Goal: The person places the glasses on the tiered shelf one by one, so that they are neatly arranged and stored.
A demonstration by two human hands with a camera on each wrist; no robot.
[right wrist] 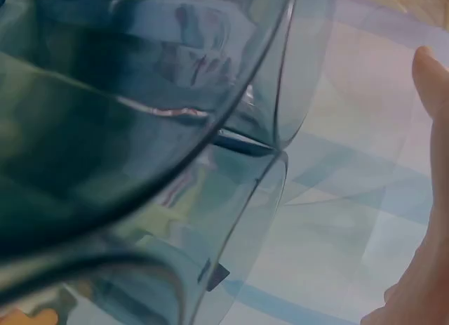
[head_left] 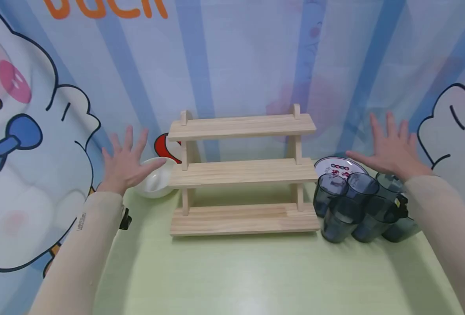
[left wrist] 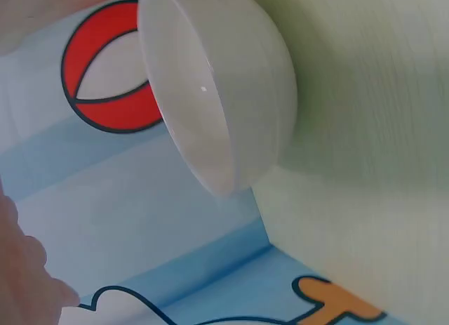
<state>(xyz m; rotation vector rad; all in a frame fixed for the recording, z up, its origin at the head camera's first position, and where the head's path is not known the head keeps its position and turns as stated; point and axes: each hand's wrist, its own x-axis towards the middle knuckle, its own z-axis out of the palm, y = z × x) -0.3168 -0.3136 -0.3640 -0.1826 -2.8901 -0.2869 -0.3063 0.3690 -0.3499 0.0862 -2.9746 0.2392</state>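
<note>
My left hand (head_left: 124, 166) is raised with its fingers spread, holding nothing, just left of a white bowl (head_left: 157, 180). The left wrist view shows the bowl (left wrist: 252, 86) close up, with part of the hand (left wrist: 28, 276) at the left edge. Also spread and holding nothing, my right hand (head_left: 394, 148) is above and behind several dark clear cups (head_left: 340, 218) grouped at the right. In the right wrist view, cups (right wrist: 126, 128) fill the left side and part of the hand (right wrist: 428, 220) shows at the right edge.
A three-tier wooden shelf (head_left: 244, 173) stands mid-table between the hands. Behind the cups is a white plate (head_left: 336, 166) with red markings. A printed cloth (head_left: 248, 57) hangs behind the pale green table (head_left: 240, 275) and along its sides.
</note>
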